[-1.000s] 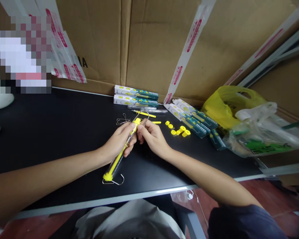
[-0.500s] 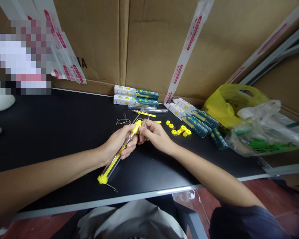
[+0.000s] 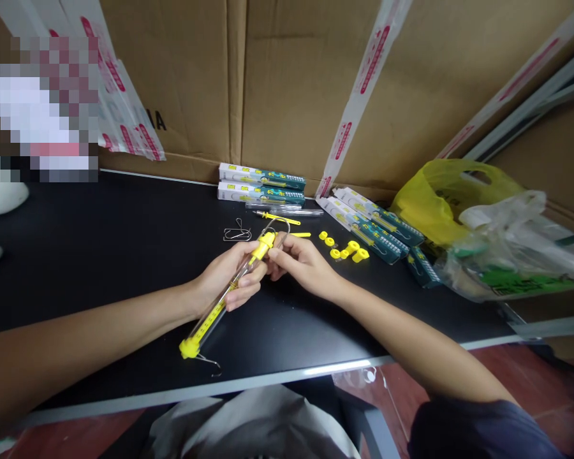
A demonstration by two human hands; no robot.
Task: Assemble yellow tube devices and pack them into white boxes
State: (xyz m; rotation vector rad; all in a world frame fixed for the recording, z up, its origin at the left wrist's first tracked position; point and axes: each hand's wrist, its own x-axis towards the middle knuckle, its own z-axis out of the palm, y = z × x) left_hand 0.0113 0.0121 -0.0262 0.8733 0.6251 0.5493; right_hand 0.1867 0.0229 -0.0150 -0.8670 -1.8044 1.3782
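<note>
Hands hold a hooked tube near yellow caps and boxes.

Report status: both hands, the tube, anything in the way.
Left hand gripping clear tube. Right hand at upper wire hook, beside yellow end cap. Lower hook clear of both hands. Loose yellow parts to the right, not blocking.

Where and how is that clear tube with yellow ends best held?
Probably around the clear tube, between its yellow ends, from the left like the left hand: that stretch is straight and slim, while a hook juts from the lower end.
</note>
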